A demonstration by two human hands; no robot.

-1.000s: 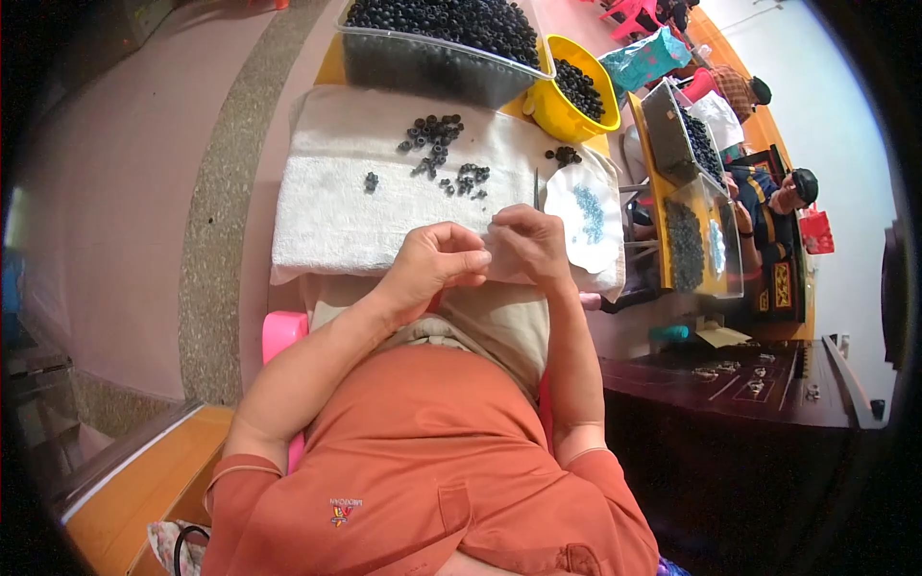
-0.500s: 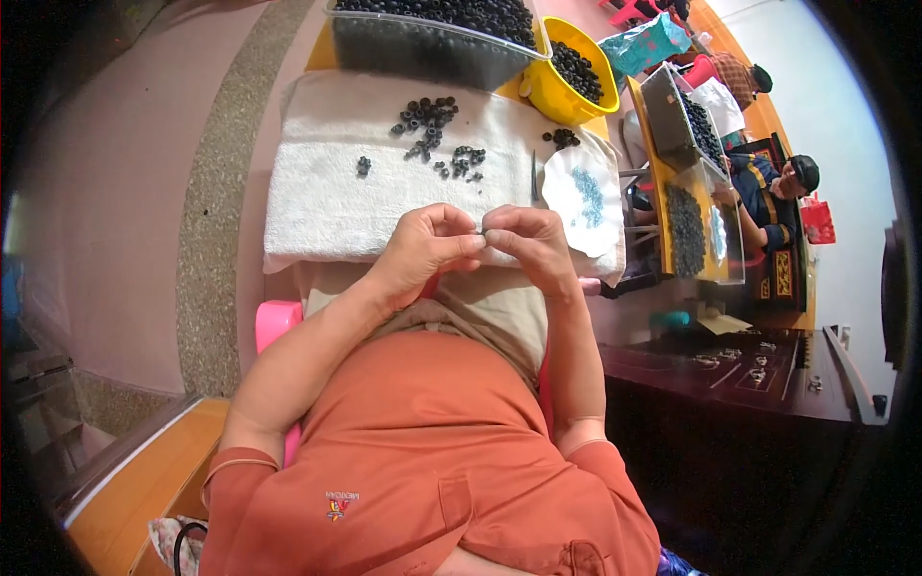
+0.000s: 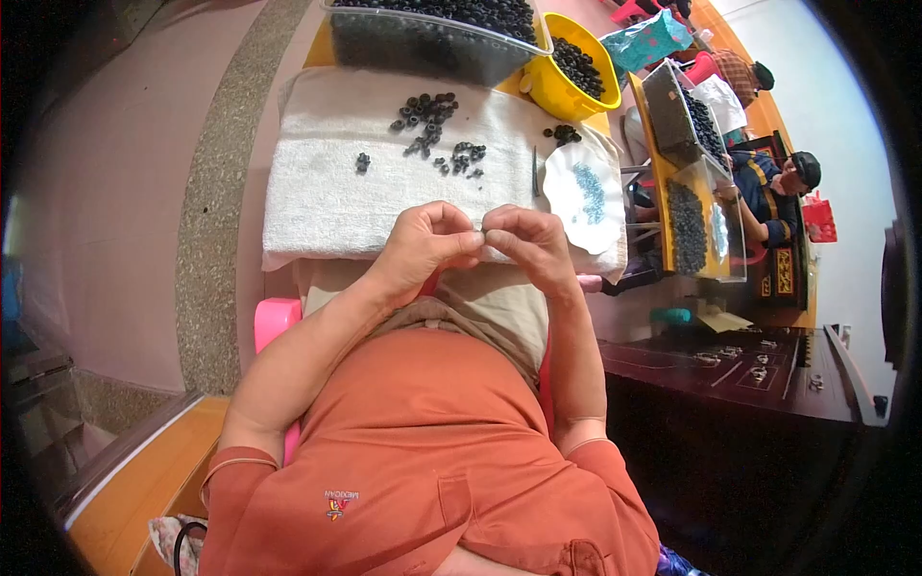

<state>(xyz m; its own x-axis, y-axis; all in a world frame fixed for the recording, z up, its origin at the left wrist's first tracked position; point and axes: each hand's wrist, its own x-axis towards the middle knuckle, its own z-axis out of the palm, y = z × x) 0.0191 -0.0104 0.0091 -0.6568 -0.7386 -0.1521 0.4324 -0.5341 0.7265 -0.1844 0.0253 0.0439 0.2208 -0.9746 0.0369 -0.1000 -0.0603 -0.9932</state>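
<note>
My left hand (image 3: 429,239) and my right hand (image 3: 529,246) meet at the fingertips over the near edge of a white towel (image 3: 317,206). Both pinch at one spot, and whatever lies between the fingertips is too small and covered to make out. Beyond them on the towel lie a loose pile of small black ring-like parts (image 3: 425,120) and a smaller black cluster (image 3: 362,164). To the right of these, a thin dark tool (image 3: 535,173) rests beside a white scalloped dish (image 3: 562,197) with tiny blue pieces in it. More black parts (image 3: 562,134) sit behind the dish.
A transparent bin (image 3: 413,53) full of black parts stands at the far edge, with a yellow basket (image 3: 547,91) of them beside it. At the right, a person (image 3: 768,192) sits by another table with bins (image 3: 663,106). A dark cabinet top (image 3: 672,370) is nearer.
Both hands stay in almost the same place, with only a slight shift of the fingertips. The things on the towel have not moved.
</note>
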